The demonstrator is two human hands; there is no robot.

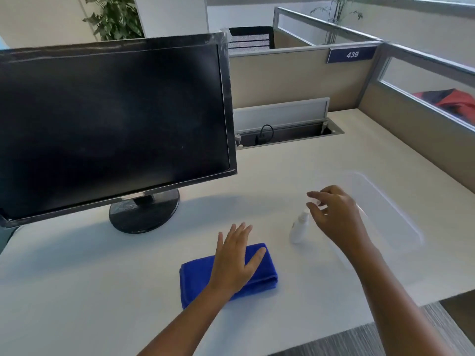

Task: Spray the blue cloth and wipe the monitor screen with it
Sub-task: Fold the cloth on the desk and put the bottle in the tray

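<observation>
A folded blue cloth (198, 281) lies on the white desk near its front edge. My left hand (237, 255) is over the cloth with its fingers straight and spread. A small white spray bottle (298, 228) stands upright to the right of the cloth. Just above and right of the bottle's top hovers my right hand (334, 214), fingers loosely curved and holding nothing. The black monitor (110, 124) stands at the left on a round base (144, 214), its dark screen tilted toward me.
A clear plastic tray (385, 209) lies on the desk (77, 278) under and right of my right hand. An open cable trough (285, 134) runs behind the monitor. Partition walls (295, 75) close off the back and right.
</observation>
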